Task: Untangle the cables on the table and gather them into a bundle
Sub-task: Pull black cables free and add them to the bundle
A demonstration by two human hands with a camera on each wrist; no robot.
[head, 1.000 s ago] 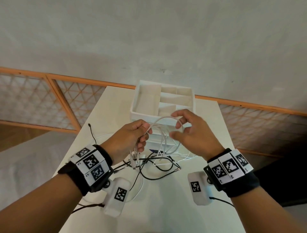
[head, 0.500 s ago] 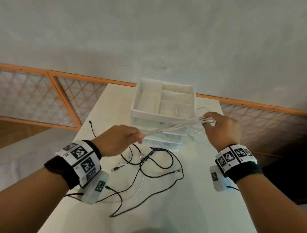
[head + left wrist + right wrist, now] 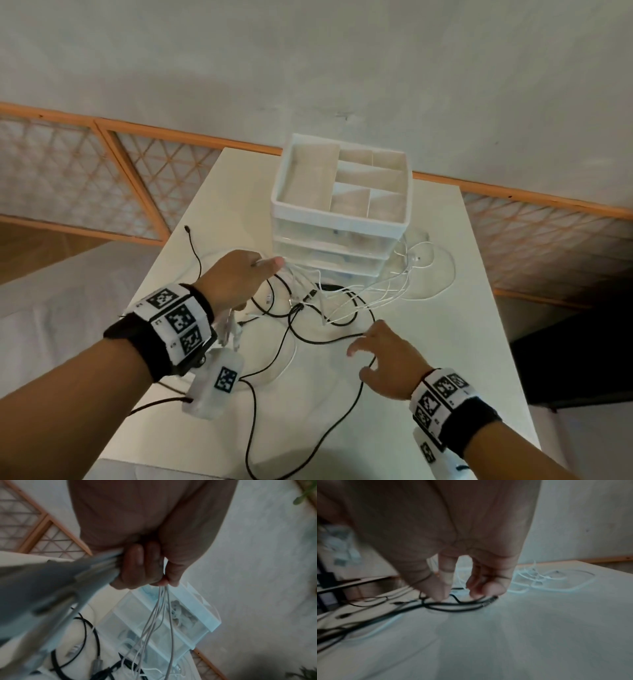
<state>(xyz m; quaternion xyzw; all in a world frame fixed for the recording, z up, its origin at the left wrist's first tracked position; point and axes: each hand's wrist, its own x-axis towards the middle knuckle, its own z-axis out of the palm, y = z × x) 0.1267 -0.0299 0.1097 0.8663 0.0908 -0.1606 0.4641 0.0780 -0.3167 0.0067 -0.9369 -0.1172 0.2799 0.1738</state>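
- The left hand (image 3: 236, 279) is clenching a bunch of white cables (image 3: 160, 609) above the table (image 3: 445, 359).
- The right hand (image 3: 388, 363), fingers loosely curled, is touching the black cables (image 3: 453, 605) lying mid-table, grasping nothing.
- A white drawer organizer (image 3: 342, 219) is standing near the far edge.

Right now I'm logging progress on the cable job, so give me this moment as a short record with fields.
left hand: grips several white cables, raised above the table
right hand: down at the black cables, fingertips on or near them; grip unclear
black cables: loose loops spread on the table
white cables: far ends trail beside the drawer box
bundle: not yet made
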